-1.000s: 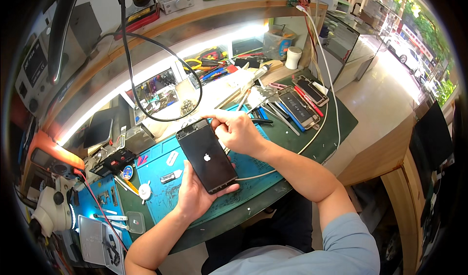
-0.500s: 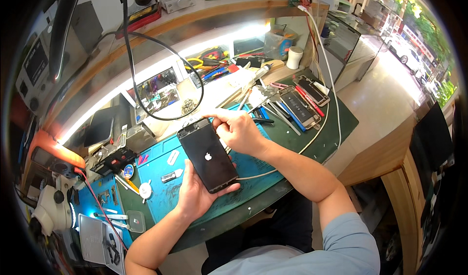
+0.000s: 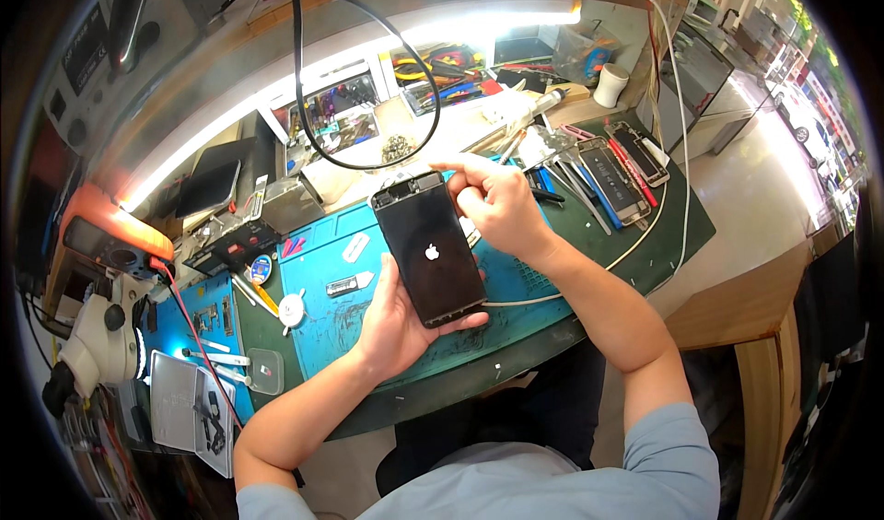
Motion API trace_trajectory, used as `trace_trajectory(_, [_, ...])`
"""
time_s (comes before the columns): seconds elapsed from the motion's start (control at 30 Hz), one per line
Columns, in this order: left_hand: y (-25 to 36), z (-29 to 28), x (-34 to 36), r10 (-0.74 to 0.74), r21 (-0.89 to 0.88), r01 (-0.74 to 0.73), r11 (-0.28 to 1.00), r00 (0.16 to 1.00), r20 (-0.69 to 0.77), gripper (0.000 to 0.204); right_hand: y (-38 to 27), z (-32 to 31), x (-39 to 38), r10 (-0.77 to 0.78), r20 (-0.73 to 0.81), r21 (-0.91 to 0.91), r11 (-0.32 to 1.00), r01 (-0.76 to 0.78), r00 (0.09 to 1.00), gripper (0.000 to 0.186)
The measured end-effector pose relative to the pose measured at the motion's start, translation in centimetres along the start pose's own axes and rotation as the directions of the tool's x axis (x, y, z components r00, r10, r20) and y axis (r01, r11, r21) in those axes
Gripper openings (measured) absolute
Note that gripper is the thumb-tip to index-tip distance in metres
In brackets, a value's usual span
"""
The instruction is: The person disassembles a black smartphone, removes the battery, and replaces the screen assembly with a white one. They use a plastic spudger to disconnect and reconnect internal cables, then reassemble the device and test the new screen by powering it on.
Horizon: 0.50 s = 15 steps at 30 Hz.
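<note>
A black smartphone [image 3: 429, 267] lies in my left hand [image 3: 398, 327], its lit screen showing a white logo. My left fingers and thumb wrap its lower part from below. At its top edge small inner parts [image 3: 410, 188] show uncovered. My right hand [image 3: 497, 202] is at the phone's upper right corner, index finger stretched over the top edge and the other fingers curled in. Whatever those curled fingers hold, if anything, is hidden. A white cable [image 3: 525, 302] runs off to the right from the phone's lower right side.
Beneath is a blue work mat [image 3: 322, 271] on a dark green bench. Opened phones [image 3: 612, 184] and tweezers [image 3: 577, 184] lie to the right. A black cable loop [image 3: 435, 87] hangs above the bench. Far left are an orange-cased meter [image 3: 120, 225] and a white microscope [image 3: 101, 336].
The view has shifted, so the bench appears farther right and lower down on the left, higher at the middle. Both hands keep nearly the same pose on the phone, its screen still lit.
</note>
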<state>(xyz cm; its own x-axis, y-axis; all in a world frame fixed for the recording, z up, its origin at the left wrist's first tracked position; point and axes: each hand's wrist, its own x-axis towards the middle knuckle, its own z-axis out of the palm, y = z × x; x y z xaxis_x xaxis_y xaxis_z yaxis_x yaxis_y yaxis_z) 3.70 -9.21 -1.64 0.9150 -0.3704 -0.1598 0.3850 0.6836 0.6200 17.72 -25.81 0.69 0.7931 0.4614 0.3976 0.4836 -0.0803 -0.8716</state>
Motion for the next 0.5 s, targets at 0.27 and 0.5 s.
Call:
trace_trajectory(0.27, [-0.1, -0.3, -0.1, 0.127, 0.022, -0.130, 0.991, 0.988, 0.093, 0.089, -0.6, -0.3, -0.1, 0.240, 0.335, 0.357, 0.863, -0.358, 0.911, 0.034])
trace_trajectory(0.5, [-1.1, -0.4, -0.3, 0.074, 0.188, -0.098, 0.977, 0.989, 0.130, 0.102, -1.8, 1.2, -0.8, 0.336, 0.377, 0.371, 0.799, -0.474, 0.863, 0.046])
